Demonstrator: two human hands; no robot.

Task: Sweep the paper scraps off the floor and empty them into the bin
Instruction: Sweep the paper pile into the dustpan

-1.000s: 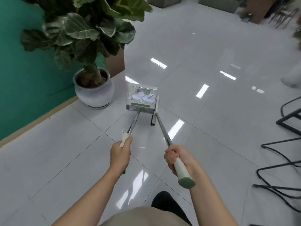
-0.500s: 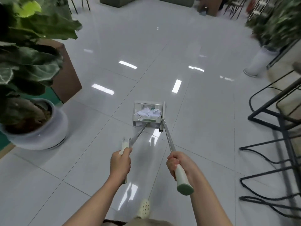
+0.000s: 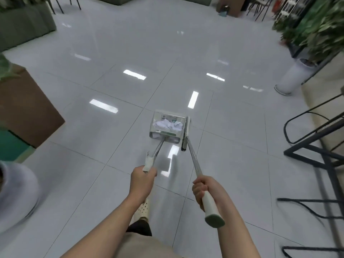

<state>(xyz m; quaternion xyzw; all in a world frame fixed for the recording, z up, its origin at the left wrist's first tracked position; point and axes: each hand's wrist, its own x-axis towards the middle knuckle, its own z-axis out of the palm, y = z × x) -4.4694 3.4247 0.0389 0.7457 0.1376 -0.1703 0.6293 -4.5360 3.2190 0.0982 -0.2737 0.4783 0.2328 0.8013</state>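
Observation:
A clear long-handled dustpan (image 3: pixel 158 116) hangs just above the tiled floor ahead of me, with white paper scraps (image 3: pixel 168 125) heaped inside it. My left hand (image 3: pixel 142 181) grips the dustpan's pale handle. Its brush head (image 3: pixel 186 133) turned edge-on, the broom rests against the dustpan's right side. Around the white grip of the broom's metal pole, my right hand (image 3: pixel 205 190) is curled. No bin is in view.
A brown planter box (image 3: pixel 24 110) and a white plant pot (image 3: pixel 16 189) stand at the left. Black metal stool frames (image 3: pixel 314 146) crowd the right side. A tall white pot (image 3: pixel 290 77) with green plants is at the far right. Grey sofas line the back.
My view has swung right and forward across the floor. The leafy plant and its pot slid off to the left, and the stools and far plants came into view. Both hands keep their grips.

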